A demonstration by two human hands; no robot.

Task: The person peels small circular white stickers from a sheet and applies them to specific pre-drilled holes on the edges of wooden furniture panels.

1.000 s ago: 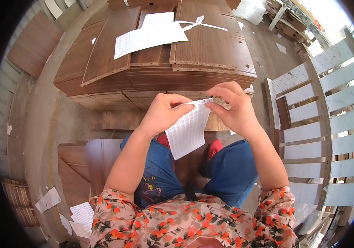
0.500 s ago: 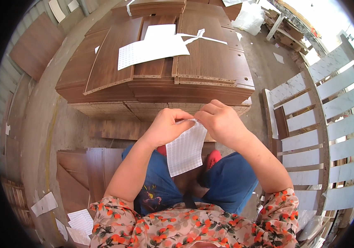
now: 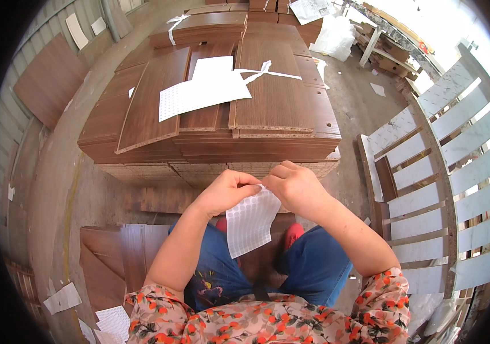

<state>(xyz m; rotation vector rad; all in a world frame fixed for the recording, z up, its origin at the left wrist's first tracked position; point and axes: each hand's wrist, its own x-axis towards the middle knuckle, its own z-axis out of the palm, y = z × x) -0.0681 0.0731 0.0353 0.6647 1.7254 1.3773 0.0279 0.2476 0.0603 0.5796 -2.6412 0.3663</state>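
The white sheet [image 3: 250,225] hangs near the knees [image 3: 320,261], its top edge pinched in the left hand [image 3: 225,192]; the right hand [image 3: 295,189] meets that edge, its grip hidden. Uneven pulling could crease or tear it. Ahead, stacked brown boards [image 3: 276,106] bearing papers [image 3: 207,97] and ribbon [image 3: 265,69] block the way; a rack [image 3: 419,231] stands right.

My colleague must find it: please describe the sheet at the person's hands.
Find the big stack of brown boards; below it in the picture, the left hand and right hand are close together. From there hangs a dotted white sheet, pinched by the left. Unlike the white sheets lying on the boards, it is held.
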